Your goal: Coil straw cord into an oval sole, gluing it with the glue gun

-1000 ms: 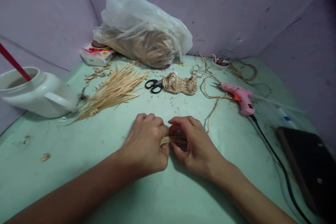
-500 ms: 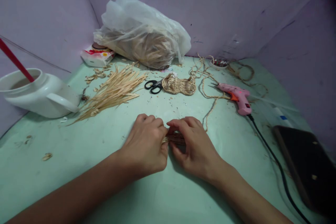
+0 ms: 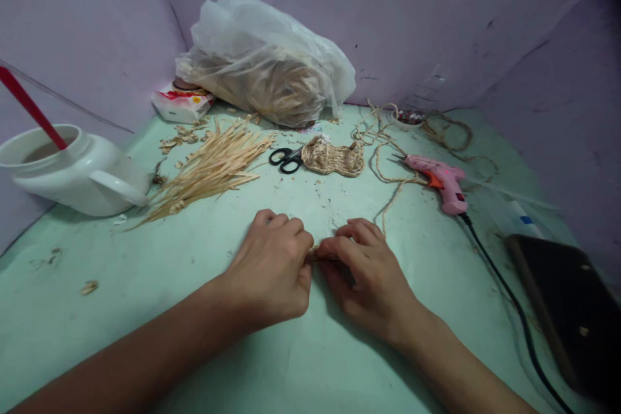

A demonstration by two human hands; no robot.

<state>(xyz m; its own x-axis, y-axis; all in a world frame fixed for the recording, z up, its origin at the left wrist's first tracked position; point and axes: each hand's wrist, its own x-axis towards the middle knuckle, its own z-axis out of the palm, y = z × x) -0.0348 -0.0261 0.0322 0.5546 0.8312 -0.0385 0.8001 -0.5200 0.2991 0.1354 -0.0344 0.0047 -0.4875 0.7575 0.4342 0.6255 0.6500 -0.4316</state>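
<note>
My left hand (image 3: 276, 265) is closed in a fist around one end of a small brown braided fibre piece (image 3: 319, 256). From the other side, my right hand (image 3: 366, 272) pinches the same piece between thumb and fingers. Only a short stretch of it shows between the hands; the rest is hidden by my fingers. Beyond the hands lie black-handled scissors (image 3: 290, 160), their blades under a woven fibre piece (image 3: 334, 158). A thin twisted cord (image 3: 388, 207) runs down toward my right hand; whether it joins the held piece I cannot tell.
A pink glue gun (image 3: 439, 181) lies right, its black cable (image 3: 499, 291) trailing beside a dark phone (image 3: 563, 310). Dry fibre strips (image 3: 208, 171) and a white pitcher (image 3: 97, 174) with a red stick are left. A plastic bag (image 3: 272, 65) and small bead bowl (image 3: 406, 119) stand behind.
My right hand has shifted slightly right and its fingers have moved over the braided piece, so less of it shows. My left hand keeps its grip almost in place.
</note>
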